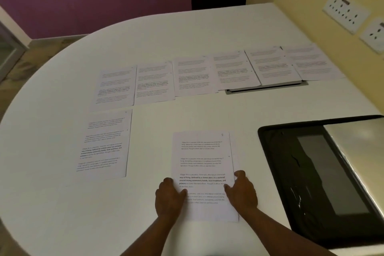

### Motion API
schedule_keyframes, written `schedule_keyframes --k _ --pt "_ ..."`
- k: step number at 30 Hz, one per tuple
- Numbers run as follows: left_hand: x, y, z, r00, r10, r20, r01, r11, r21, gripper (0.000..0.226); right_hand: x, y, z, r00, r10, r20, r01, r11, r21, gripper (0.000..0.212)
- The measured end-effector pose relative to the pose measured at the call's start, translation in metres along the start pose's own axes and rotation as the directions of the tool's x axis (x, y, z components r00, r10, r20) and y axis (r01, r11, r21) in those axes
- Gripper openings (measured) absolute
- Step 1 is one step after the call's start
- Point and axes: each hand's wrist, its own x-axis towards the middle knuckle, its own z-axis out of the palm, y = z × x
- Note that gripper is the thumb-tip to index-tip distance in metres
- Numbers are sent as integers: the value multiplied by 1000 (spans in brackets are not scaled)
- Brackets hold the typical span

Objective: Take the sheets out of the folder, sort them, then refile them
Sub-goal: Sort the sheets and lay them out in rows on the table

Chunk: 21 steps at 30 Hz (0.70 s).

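A small stack of printed sheets (202, 156) lies on the white table (62, 203) right in front of me. My left hand (169, 197) holds its left edge and my right hand (242, 192) holds its right edge, thumbs on top of the paper. Several more printed sheets (191, 77) lie side by side in a row across the far part of the table. One single sheet (104, 145) lies alone to the left. A black folder (291, 172) lies open at the right with a silvery cover (361, 151) on it.
A grey recessed cable flap (266, 88) in the table peeks out under the row's right sheets. Wall sockets (345, 13) sit on the yellow wall at the right. The table's rounded edge curves along the left.
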Motion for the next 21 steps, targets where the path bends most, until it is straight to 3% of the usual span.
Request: schedule_keyframes --k 4,13,17,21 --pt "-8 4 6 1000 8 -1 -8 1000 -8 52 -1 6 -4 999 5 38 -5 1000 -16 24" --pt "-26 22 25 983 153 97 -158 987 39 49 -6 44 -27 995 95 -20 -96 994 -58 24" --pt "-18 31 20 980 156 122 -154 988 -30 47 -3 48 -43 998 54 -31 -51 995 80 30" --pt "-4 38 6 992 91 90 -76 984 -161 34 6 31 -58 1000 -1 5 0 976 218 18"
